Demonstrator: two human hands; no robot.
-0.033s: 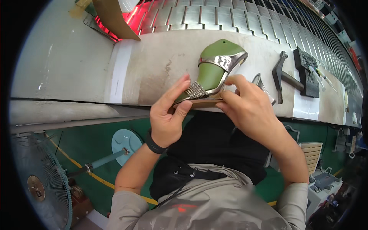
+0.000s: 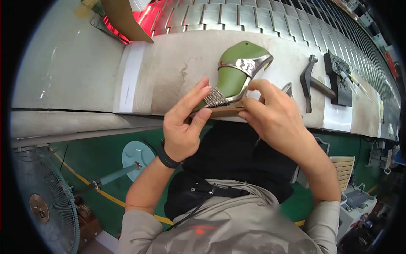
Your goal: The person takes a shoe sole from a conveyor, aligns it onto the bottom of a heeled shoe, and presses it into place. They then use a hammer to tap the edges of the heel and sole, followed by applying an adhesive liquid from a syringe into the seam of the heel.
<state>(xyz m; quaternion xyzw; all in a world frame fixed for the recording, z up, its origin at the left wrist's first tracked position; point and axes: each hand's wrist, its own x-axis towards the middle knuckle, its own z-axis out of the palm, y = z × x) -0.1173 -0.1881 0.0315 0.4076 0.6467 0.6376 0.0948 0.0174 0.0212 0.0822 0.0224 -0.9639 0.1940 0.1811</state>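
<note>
Left hand (image 2: 182, 127): I see its fingers pinched on the toe end of the green shoe form (image 2: 233, 76), thumb under the brown sole.
Right hand (image 2: 277, 116): fingers closed on the sole's other end.
Shoe form: held over the table's (image 2: 169, 72) near edge, silver strap across.
Hammer (image 2: 308, 80): lying on the table toward its right end.

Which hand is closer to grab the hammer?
The right hand, probably. The hammer lies on the bench just beyond its fingers, while the left hand grips the far end of the green shoe form.
</note>
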